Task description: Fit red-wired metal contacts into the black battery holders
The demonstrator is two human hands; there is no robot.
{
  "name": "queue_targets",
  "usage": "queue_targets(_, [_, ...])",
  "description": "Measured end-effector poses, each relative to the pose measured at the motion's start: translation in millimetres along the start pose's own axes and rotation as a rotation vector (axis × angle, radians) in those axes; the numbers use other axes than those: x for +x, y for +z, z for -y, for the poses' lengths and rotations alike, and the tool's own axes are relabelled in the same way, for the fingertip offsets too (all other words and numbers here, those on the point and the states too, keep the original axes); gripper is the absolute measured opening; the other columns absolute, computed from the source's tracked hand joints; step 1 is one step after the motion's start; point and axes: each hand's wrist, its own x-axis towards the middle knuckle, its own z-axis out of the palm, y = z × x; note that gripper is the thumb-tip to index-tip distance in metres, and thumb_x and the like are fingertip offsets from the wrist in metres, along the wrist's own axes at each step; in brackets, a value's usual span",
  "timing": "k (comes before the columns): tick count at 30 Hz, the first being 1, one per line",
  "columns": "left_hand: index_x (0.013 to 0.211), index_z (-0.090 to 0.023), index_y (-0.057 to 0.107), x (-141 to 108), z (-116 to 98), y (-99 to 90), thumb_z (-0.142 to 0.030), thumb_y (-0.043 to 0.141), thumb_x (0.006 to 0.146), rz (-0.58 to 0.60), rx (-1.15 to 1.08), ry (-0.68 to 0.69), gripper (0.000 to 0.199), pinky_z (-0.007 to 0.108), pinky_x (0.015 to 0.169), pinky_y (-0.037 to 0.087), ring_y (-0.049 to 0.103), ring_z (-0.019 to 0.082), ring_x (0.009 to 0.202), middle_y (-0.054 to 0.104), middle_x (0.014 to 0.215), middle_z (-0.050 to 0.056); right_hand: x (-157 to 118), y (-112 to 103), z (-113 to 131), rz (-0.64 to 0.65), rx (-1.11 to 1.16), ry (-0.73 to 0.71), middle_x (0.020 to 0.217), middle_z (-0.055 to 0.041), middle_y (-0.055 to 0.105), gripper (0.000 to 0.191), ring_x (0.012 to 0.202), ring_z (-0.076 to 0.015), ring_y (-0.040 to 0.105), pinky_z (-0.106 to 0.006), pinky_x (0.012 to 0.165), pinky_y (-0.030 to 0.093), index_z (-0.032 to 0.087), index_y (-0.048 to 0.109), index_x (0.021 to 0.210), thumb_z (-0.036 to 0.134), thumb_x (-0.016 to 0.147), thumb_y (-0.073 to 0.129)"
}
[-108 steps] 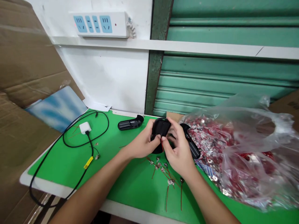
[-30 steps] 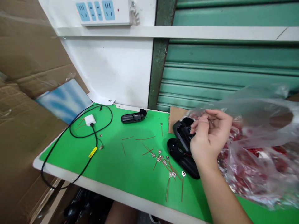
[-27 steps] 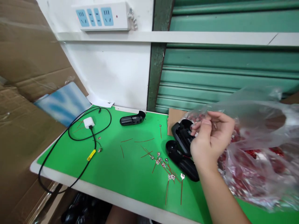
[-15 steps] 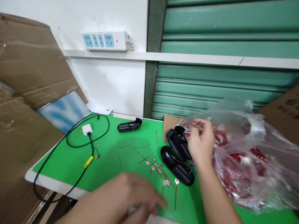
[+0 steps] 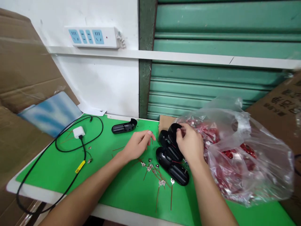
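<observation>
My right hand [image 5: 191,142] has its thumb and fingers closed on the rim of a black plastic shell [image 5: 173,129], one of a cluster at the right. Beside it lies a second black shell [image 5: 164,137], partly overlapped. Nearer me sits another long black housing [image 5: 172,166] with a thin red wire. My left hand [image 5: 137,145] is over the mat, left of the shells, fingertips drawn together. A short reddish wire [image 5: 152,141] shows at those fingertips; whether they grip it is hidden. Several small metal contacts with red wires [image 5: 151,168] are scattered just below.
A clear plastic bag [image 5: 244,169] of red and silver parts fills the right side. One black shell [image 5: 124,126] rests at the back. At left are a white charger [image 5: 78,132], its looped black cable [image 5: 82,147] and cardboard [image 5: 28,62]. A power strip [image 5: 94,37] hangs on the wall.
My left hand has risen from the front edge to the back of the mat. My right hand has moved from the bag's opening onto the black shell. The view has shifted right.
</observation>
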Motion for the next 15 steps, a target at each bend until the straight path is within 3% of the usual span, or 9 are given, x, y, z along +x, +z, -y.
queue_targets(5, [0.085,-0.015,0.067,7,-6,0.8,-0.065,0.045,0.095,0.063,-0.209,-0.108,0.056,0.021,0.044,0.033,0.044,0.006,0.042,0.054,0.062,-0.006,4,-15,20,-0.145,0.182,-0.167,0.106,-0.0133,0.077,0.029,0.095,-0.0281,0.072,-0.042,0.085,0.055,0.02,0.071,0.115,0.02,0.095,0.049])
queue_targets(8, [0.096,-0.017,0.065,12,-5,-4.5,-0.073,0.041,0.092,0.23,-0.444,-0.297,0.061,0.021,0.035,0.026,0.037,0.004,0.033,0.061,0.068,-0.005,-4,-21,41,-0.171,0.288,-0.416,0.109,-0.0101,0.077,0.029,0.103,-0.0257,0.072,-0.041,0.091,0.055,0.023,0.069,0.121,0.016,0.099,0.05])
queue_targets(10, [0.098,-0.017,0.064,12,-4,-9.9,-0.081,0.036,0.089,0.396,-0.566,-0.446,0.07,0.021,0.035,0.03,0.045,0.008,0.034,0.066,0.067,-0.002,-14,-21,57,-0.113,0.326,-0.617,0.113,-0.0085,0.079,0.035,0.106,-0.0241,0.073,-0.041,0.095,0.055,0.024,0.067,0.127,0.01,0.098,0.052])
queue_targets(12, [0.09,-0.017,0.063,11,-4,-14.2,-0.087,0.035,0.086,0.487,-0.66,-0.576,0.075,0.022,0.04,0.039,0.056,0.013,0.042,0.067,0.061,0.001,-25,-19,73,-0.016,0.34,-0.784,0.12,-0.0066,0.079,0.043,0.113,-0.0234,0.073,-0.043,0.102,0.054,0.025,0.066,0.133,0.006,0.097,0.052])
queue_targets(15, [0.083,-0.017,0.064,9,-3,-16.7,-0.084,0.052,0.083,0.441,-0.799,-0.68,0.068,0.024,0.055,0.05,0.066,0.015,0.059,0.068,0.06,0.0,-37,-15,86,0.087,0.33,-0.87,0.124,-0.0041,0.079,0.048,0.121,-0.0235,0.071,-0.045,0.107,0.052,0.028,0.064,0.139,0.006,0.097,0.052])
